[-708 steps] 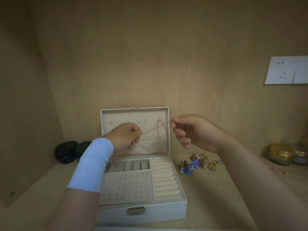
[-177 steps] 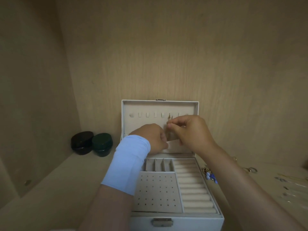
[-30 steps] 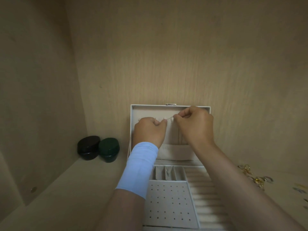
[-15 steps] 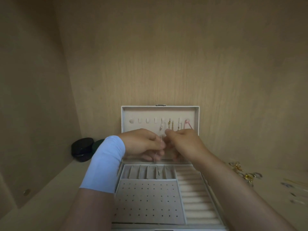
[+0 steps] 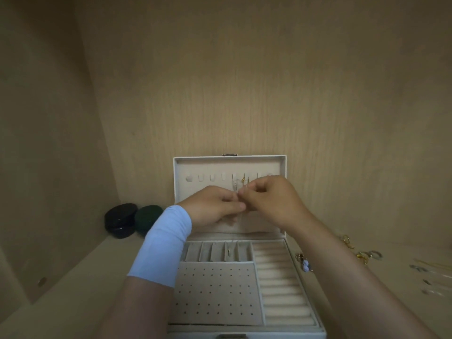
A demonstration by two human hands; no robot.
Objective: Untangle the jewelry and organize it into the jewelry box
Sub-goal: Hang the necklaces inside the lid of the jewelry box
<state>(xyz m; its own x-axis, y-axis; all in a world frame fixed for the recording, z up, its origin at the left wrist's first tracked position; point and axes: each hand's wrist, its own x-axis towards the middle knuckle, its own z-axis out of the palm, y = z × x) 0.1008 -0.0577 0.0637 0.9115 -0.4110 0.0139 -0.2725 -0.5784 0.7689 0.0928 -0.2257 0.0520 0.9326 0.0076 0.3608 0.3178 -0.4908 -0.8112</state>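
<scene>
Necklace chain [image 5: 235, 186] — fine, limp, likely snag-prone — was pinched by left hand [image 5: 215, 206] and right hand [image 5: 271, 199] at the jewelry box lid [image 5: 281, 167]; best gripped near its clasp.

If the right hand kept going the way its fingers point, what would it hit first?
Probably the left hand: the right hand points leftward, its fingers meeting the left's over a fine chain. Behind them stands the box lid, though depth is unclear.

Left hand [image 5: 215, 206] and right hand [image 5: 270, 199] raised, touching, seemingly both pinching thin chain [image 5: 235, 188]
</scene>
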